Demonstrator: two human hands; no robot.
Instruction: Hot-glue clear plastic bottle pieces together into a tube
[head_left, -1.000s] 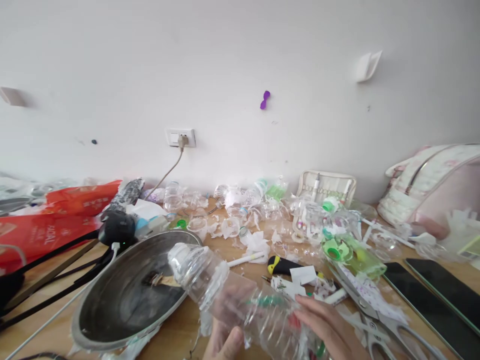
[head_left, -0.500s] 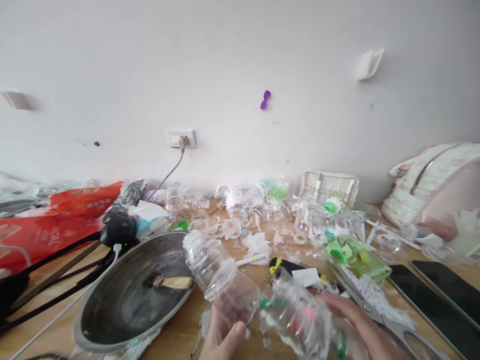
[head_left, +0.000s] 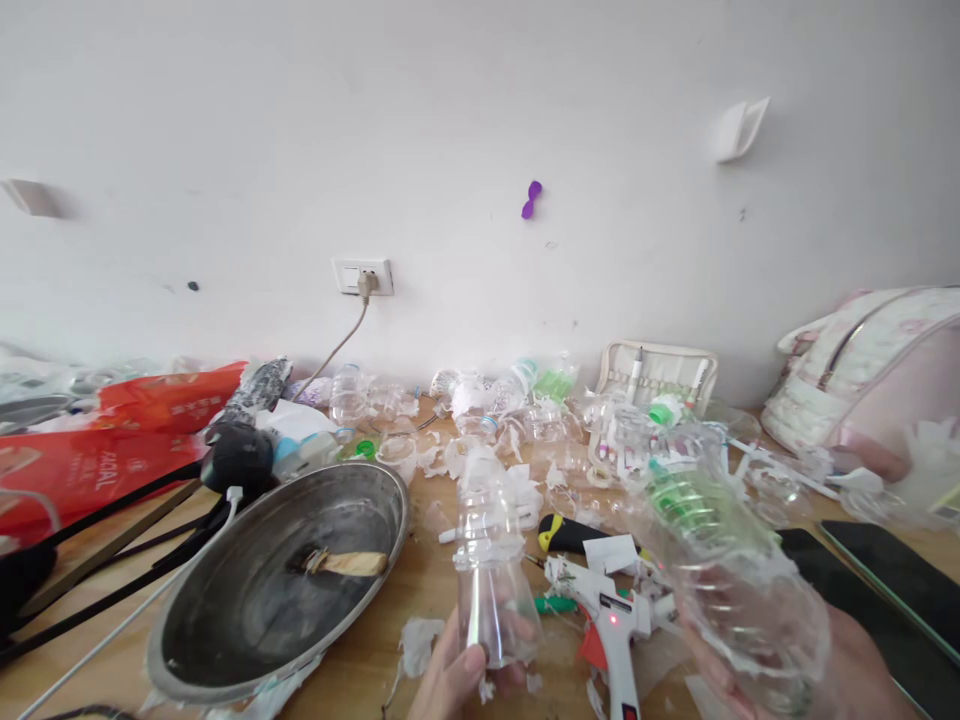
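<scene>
2 bottle pieces (head_left: 489, 560), 1 in each hand (head_left: 448, 682)

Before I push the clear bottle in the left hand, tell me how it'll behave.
The clear bottle is probably light and may flex under pressure: the left hand shows through its wall, which looks thin. Laid on its side, it would likely roll, given its rounded body.
</scene>
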